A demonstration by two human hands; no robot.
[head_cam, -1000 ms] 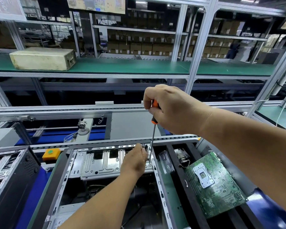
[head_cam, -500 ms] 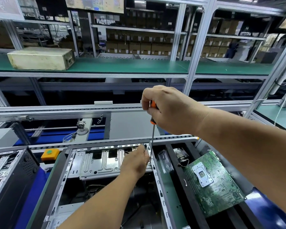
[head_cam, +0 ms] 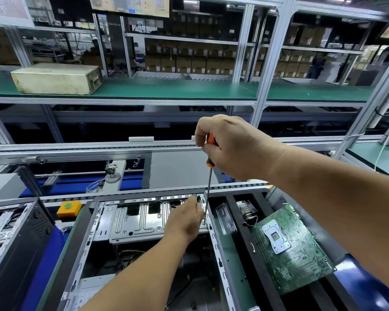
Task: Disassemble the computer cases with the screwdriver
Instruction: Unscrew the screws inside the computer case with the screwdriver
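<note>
Computer case (head_cam: 144, 254) lay open right below the camera, its silver frame running up the middle of the workbench, loose wires showing in the dark hollow inside. Left hand (head_cam: 184, 218) reached in over the metal drive bracket (head_cam: 139, 221) at the far end of the case, fingers bunched close together near the tip of the tool and against the bracket; from behind I could not tell whether they pinched anything. Up above it, right hand (head_cam: 231, 149) had its fingers curled tight round the orange and black handle of the screwdriver (head_cam: 208, 187), thumb side towards the camera. The thin shaft dropped nearly straight down, its tip landing at the bracket's right edge, just beside the left fingertips. To the right, a green circuit board (head_cam: 290, 250) lay tilted in a dark tray, well apart from both hands. On the left, a second case (head_cam: 16, 241) stood black-sided at the frame's edge, with an orange box carrying a green button (head_cam: 69, 208) just past it. Further back ran a conveyor rail (head_cam: 76, 149), and beyond that a green shelf (head_cam: 177, 88) carried a pale beige box (head_cam: 56, 78) on its left end. Stacked cartons (head_cam: 189, 61) filled the racks behind.
</note>
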